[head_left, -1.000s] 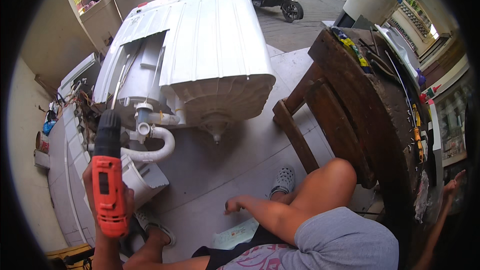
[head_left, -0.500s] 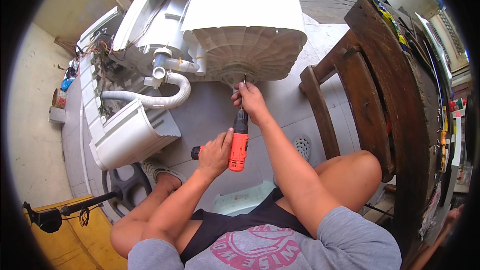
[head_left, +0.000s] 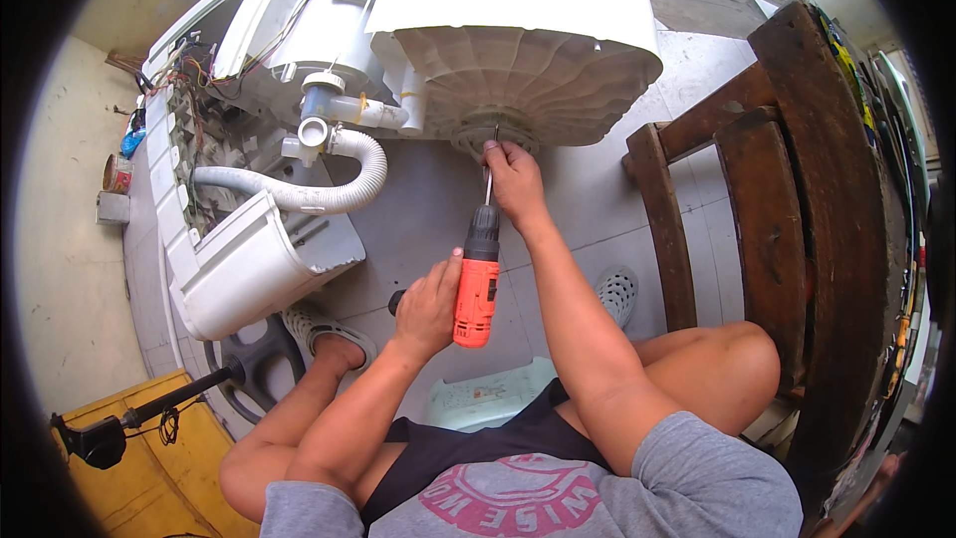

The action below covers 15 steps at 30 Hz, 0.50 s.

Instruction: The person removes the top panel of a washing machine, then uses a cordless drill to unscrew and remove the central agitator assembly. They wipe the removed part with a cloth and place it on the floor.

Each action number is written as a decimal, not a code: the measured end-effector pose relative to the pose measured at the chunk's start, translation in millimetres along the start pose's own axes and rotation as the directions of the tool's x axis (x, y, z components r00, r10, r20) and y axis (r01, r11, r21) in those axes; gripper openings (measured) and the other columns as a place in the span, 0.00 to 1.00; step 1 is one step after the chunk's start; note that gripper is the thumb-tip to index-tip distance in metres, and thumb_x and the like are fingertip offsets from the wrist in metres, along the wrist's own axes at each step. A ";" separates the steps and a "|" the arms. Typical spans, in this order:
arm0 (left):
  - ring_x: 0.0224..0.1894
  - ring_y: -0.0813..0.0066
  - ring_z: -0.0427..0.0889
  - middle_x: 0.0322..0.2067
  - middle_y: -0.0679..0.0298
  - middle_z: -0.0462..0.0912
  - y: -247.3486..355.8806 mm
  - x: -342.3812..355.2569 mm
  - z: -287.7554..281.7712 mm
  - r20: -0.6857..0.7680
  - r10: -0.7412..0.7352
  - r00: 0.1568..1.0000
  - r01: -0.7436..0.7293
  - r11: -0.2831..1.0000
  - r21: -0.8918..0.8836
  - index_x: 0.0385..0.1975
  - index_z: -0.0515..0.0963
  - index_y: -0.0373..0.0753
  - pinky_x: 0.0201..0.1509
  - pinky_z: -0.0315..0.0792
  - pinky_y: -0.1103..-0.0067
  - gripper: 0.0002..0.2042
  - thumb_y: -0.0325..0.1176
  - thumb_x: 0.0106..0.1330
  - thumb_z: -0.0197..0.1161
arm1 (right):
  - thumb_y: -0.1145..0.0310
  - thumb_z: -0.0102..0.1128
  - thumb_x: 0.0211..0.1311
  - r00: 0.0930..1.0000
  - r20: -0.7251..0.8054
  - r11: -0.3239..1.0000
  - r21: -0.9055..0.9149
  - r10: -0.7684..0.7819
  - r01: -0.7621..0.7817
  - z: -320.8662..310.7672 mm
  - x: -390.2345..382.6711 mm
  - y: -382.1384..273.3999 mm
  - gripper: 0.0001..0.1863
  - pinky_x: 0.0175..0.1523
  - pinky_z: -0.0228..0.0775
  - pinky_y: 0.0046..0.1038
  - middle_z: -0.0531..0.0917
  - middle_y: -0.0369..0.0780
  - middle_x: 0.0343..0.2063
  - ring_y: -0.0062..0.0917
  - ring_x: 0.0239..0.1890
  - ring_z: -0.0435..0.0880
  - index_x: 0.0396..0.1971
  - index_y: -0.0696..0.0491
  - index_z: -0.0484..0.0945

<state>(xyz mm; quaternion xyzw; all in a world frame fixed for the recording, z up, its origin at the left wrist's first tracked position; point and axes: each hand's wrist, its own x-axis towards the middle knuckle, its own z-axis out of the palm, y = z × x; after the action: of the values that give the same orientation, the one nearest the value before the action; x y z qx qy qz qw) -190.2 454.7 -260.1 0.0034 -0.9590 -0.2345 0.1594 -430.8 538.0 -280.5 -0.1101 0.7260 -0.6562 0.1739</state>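
Observation:
My left hand (head_left: 428, 309) is closed around an orange and black cordless drill (head_left: 477, 299), which points away from me. A long metal bit (head_left: 489, 189) runs from its chuck toward the hub (head_left: 481, 133) under a white washing-machine tub (head_left: 538, 80) lying on its side. My right hand (head_left: 515, 179) pinches the bit near its far end, close to the hub. Where the tip meets the hub is too small to make out. Left of the hub, a white ribbed drain hose (head_left: 349, 189) curves from a pipe valve (head_left: 321, 105).
A detached white panel (head_left: 254, 269) with exposed wires stands at the left. Dark wooden furniture (head_left: 767, 229) rises on the right. A pale green stool (head_left: 493, 394) is beneath me. A black wheel-shaped base (head_left: 254, 364) and a yellow box (head_left: 159, 458) sit at lower left.
The view has shifted slightly, so the tub and wooden furniture sit farther right. More of the bit shows between the chuck and my right hand. Both hands keep their holds.

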 end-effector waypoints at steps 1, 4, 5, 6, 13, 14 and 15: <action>0.39 0.55 0.87 0.51 0.52 0.83 1.2 -2.2 -0.3 -0.008 0.024 1.000 -0.024 1.000 -0.007 0.75 0.65 0.35 0.39 0.79 0.65 0.37 0.31 0.64 0.69 | 0.52 0.58 0.76 0.999 0.014 0.999 -0.009 -0.042 0.042 -1.5 -0.3 3.9 0.23 0.37 0.70 0.33 0.79 0.39 0.19 0.25 0.26 0.77 0.31 0.59 0.83; 0.39 0.59 0.87 0.50 0.54 0.84 4.7 -6.6 2.4 0.077 0.059 0.995 -0.063 0.997 0.054 0.74 0.66 0.36 0.39 0.78 0.68 0.36 0.29 0.63 0.68 | 0.53 0.58 0.76 0.994 -0.071 0.989 -0.115 0.081 -0.089 -14.3 -9.9 21.5 0.23 0.37 0.70 0.34 0.80 0.41 0.20 0.27 0.27 0.76 0.31 0.60 0.83; 0.39 0.60 0.87 0.50 0.55 0.84 6.3 -7.4 4.8 0.083 0.080 0.993 -0.086 0.993 0.075 0.74 0.66 0.36 0.39 0.77 0.68 0.36 0.29 0.63 0.68 | 0.53 0.58 0.76 0.997 -0.061 0.994 -0.094 0.049 -0.055 -15.0 -11.7 27.3 0.23 0.38 0.70 0.34 0.80 0.41 0.21 0.27 0.27 0.77 0.32 0.60 0.83; 0.39 0.61 0.87 0.50 0.55 0.84 8.0 -6.7 9.0 0.115 0.040 0.993 -0.051 0.994 0.096 0.74 0.66 0.37 0.39 0.77 0.69 0.36 0.29 0.63 0.68 | 0.53 0.58 0.76 0.996 -0.075 0.993 -0.098 0.054 -0.061 -15.5 -12.2 32.3 0.23 0.38 0.71 0.34 0.80 0.42 0.21 0.28 0.27 0.77 0.32 0.60 0.83; 0.41 0.62 0.87 0.51 0.58 0.84 3.7 6.5 34.2 0.035 -0.035 0.999 0.028 0.983 0.183 0.74 0.66 0.37 0.40 0.77 0.69 0.36 0.27 0.64 0.67 | 0.47 0.58 0.78 0.996 -0.020 0.988 -0.128 0.090 -0.092 -7.9 9.9 19.0 0.27 0.43 0.72 0.33 0.83 0.40 0.27 0.28 0.32 0.80 0.38 0.60 0.83; 0.41 0.62 0.87 0.51 0.58 0.84 1.3 6.8 34.9 0.007 -0.035 0.999 0.033 0.981 0.189 0.74 0.66 0.37 0.40 0.77 0.69 0.36 0.27 0.64 0.67 | 0.47 0.58 0.78 0.998 0.020 0.981 -0.185 0.065 -0.060 -5.4 11.3 12.5 0.27 0.43 0.73 0.33 0.84 0.41 0.28 0.29 0.33 0.81 0.38 0.60 0.83; 0.41 0.62 0.87 0.51 0.58 0.84 -1.6 6.8 34.8 -0.007 -0.039 0.999 0.040 0.979 0.201 0.75 0.66 0.38 0.41 0.77 0.69 0.36 0.27 0.64 0.67 | 0.47 0.57 0.78 0.997 0.049 0.969 -0.244 0.059 -0.046 -2.7 11.3 6.5 0.27 0.44 0.73 0.34 0.85 0.43 0.29 0.31 0.34 0.83 0.38 0.60 0.83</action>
<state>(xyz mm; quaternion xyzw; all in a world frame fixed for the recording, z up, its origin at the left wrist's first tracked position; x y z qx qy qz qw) -207.5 468.3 -287.9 0.0389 -0.9772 -0.1396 0.1550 -441.8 536.9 -288.0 -0.1296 0.7983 -0.5542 0.1967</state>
